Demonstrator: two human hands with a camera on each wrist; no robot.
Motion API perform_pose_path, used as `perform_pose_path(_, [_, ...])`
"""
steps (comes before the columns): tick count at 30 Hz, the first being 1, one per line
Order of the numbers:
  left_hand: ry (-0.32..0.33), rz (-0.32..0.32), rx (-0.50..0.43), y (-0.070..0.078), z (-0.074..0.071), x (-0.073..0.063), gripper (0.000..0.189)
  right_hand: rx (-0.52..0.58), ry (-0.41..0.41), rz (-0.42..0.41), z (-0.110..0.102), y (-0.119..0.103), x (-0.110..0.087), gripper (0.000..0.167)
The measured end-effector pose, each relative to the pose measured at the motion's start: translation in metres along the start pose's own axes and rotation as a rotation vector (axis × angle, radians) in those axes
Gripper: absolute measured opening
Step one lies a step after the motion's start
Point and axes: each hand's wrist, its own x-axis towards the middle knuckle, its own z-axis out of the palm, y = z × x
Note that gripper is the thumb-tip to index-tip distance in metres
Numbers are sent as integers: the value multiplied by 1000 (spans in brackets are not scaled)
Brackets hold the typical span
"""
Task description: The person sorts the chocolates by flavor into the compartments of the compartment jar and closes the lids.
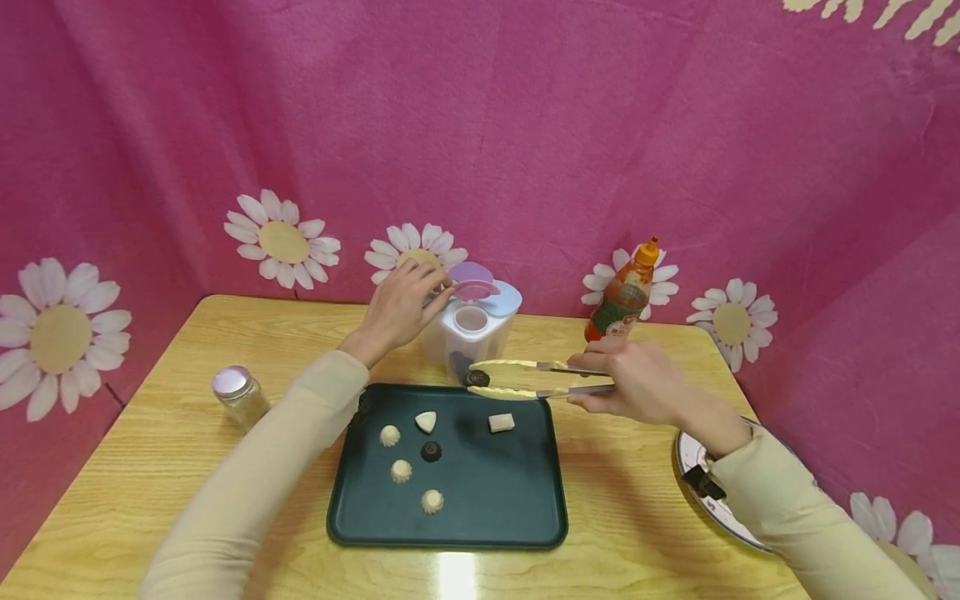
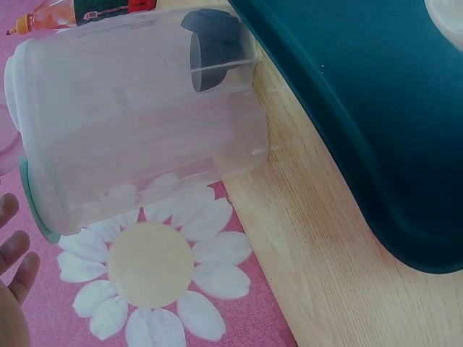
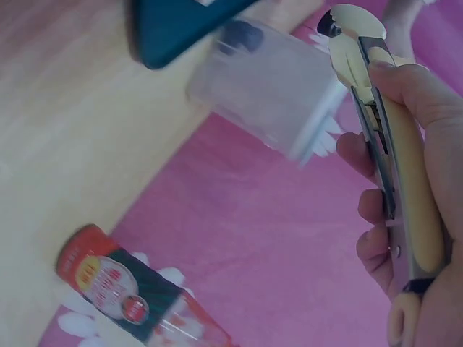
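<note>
A clear container with flip lids stands behind the dark green tray; the pink lid is raised over a round opening. Dark chocolates lie at its bottom. Fingers loosely bent, my left hand is at the lids' left side. My right hand grips tongs with cream tips, which hold a dark round chocolate low in front of the container. On the tray lie several white chocolates and one dark chocolate.
A sauce bottle with an orange cap stands at the back right. To the left is a glass jar with a pale lid. Partly under the right sleeve, a plate bears dark pieces. Pink cloth hangs behind the table.
</note>
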Motion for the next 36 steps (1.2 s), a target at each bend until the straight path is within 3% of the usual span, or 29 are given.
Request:
perform_pose_path(5, [2, 2, -8, 0, 1, 0, 20, -46, 85, -26, -13, 7, 3, 41])
perform_pose_path(10, [5, -1, -10, -1, 1, 0, 19, -66, 130, 12, -19, 15, 11, 45])
perform_pose_path(18, [-2, -1, -5, -1, 0, 0, 19, -46, 182, 38, -16, 28, 25, 47])
perform_pose_path(36, [6, 6, -5, -1, 0, 0, 19, 1, 112, 122, -1, 39, 34, 50])
